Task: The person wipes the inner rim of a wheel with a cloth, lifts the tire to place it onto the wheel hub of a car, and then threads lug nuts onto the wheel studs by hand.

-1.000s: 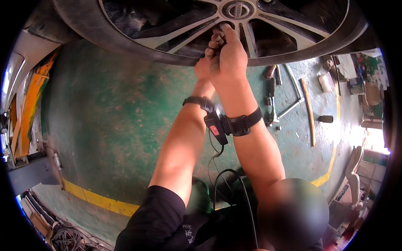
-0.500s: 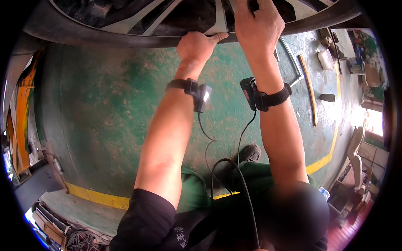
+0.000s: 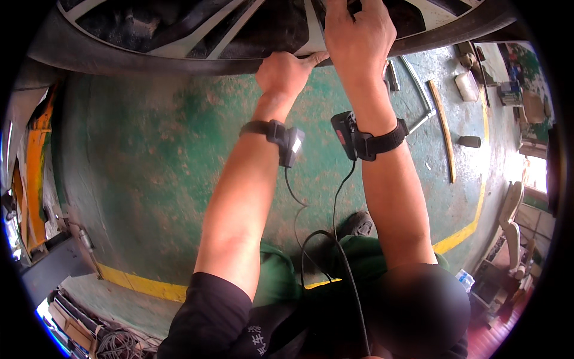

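Observation:
A car wheel with a black tyre (image 3: 149, 64) and pale alloy spokes (image 3: 311, 33) fills the top of the view. At its lower edge, my left hand (image 3: 281, 75) is curled against the tyre, thumb stretched rightward along the rubber. Those curled fingers are mostly hidden. Just right of it, my right hand (image 3: 360, 45) reaches over the tyre to the spokes, fingers bent and partly cut off by the top edge. Whatever sits in its fingertips cannot be seen. Each wrist carries a black strap with a small cabled box.
On the green floor to the right lie a bent metal bar (image 3: 421, 90), a wooden stick (image 3: 442, 131) and a dark cylinder (image 3: 469, 142). An orange post (image 3: 39, 167) stands at left. Coiled cable (image 3: 116, 344) lies lower left. My shoe (image 3: 357, 224) is below; black cables hang between my arms.
The wheel and my left hand appear slightly lower in view. My right hand has shifted a little left and down, still at the spokes.

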